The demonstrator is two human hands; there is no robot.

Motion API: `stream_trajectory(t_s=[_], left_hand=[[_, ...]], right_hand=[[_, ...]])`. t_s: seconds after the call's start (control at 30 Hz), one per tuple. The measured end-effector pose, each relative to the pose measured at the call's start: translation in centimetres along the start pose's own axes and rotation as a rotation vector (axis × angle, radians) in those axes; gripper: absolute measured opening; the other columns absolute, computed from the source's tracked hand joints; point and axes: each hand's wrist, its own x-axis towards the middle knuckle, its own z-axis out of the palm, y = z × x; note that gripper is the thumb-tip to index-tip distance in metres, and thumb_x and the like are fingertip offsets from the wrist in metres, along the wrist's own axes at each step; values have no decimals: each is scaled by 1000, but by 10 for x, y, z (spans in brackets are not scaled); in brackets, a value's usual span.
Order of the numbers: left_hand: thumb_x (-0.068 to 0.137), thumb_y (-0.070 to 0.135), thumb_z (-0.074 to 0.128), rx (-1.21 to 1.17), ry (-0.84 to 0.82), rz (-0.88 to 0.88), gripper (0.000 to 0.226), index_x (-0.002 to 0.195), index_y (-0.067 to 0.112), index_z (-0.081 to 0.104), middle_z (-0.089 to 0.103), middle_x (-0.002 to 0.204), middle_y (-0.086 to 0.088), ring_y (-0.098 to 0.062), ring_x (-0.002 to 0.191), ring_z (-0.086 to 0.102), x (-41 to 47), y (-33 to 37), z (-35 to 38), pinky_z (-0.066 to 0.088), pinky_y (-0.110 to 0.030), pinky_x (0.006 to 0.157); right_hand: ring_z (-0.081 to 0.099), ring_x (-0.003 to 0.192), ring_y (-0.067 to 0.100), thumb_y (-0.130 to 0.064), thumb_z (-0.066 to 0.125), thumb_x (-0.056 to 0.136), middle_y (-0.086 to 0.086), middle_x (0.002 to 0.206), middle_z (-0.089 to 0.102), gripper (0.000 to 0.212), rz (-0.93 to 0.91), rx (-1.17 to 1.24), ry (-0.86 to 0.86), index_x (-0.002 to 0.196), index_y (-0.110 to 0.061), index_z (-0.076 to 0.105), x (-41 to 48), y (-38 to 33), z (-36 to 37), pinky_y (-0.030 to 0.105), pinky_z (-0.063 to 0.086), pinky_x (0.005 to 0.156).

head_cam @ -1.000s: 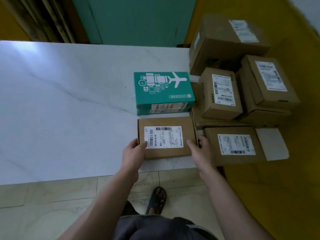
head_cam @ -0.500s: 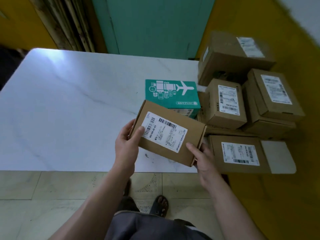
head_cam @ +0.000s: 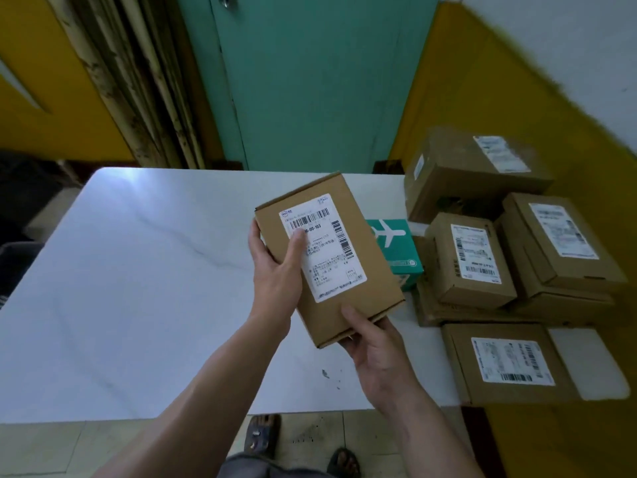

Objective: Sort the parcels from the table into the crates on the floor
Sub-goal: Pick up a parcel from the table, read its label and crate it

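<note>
I hold a flat brown cardboard parcel (head_cam: 368, 263) with a white shipping label above the white marble table (head_cam: 138, 288), label facing me. My left hand (head_cam: 275, 270) grips its left edge, thumb lying on the label. My right hand (head_cam: 375, 346) grips the near bottom corner, thumb on top. Behind the parcel a green box with a white plane print (head_cam: 396, 250) lies on the table, partly hidden. No crate can be made out for certain.
Several brown labelled parcels are piled at the table's right end: a large one at the back (head_cam: 462, 174), two smaller ones (head_cam: 472, 260) (head_cam: 562, 239) stacked in the middle, one flat (head_cam: 506, 363) at the near edge. A green door (head_cam: 310, 81) stands behind. My sandalled feet (head_cam: 262, 439) are on tiled floor.
The parcel has been lifted off the table and turned from lying crosswise to upright, label towards me. My left thumb now lies on the label, and the view has tilted upward.
</note>
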Motion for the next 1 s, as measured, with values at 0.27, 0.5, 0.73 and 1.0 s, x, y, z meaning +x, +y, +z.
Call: stream_trajectory(t_s=[0.27,0.5,0.73,1.0], left_hand=[[97,34,62,64,-135,68,67,152,47,26,68,124,9,-11,100,72,49,49,-30,59,-43,90],[97,30,63,126,-303,30,68,150,52,26,75,105,8,-16,87,76,66,74,-50,63,-36,71],[98,26,61,104,-305,22,66,150,51,29,75,102,18,-10,88,75,74,90,-47,60,-25,65],[98,24,60,96,-270,46,68,149,54,26,75,99,19,-11,87,75,67,98,-30,59,-23,63]], right_hand=[[64,114,16,-38,70,78,-5,123,66,60,-193,-168,110,135,-37,54,21,-29,46,41,53,96],[73,99,11,-44,62,87,-17,104,74,47,-358,-464,-15,131,-52,44,38,-66,104,33,61,76],[75,87,8,-34,63,96,-15,103,72,34,-362,-497,56,112,-59,47,49,-78,122,27,60,64],[76,90,12,-33,65,95,-9,113,73,50,-395,-539,43,136,-49,42,55,-95,113,41,63,75]])
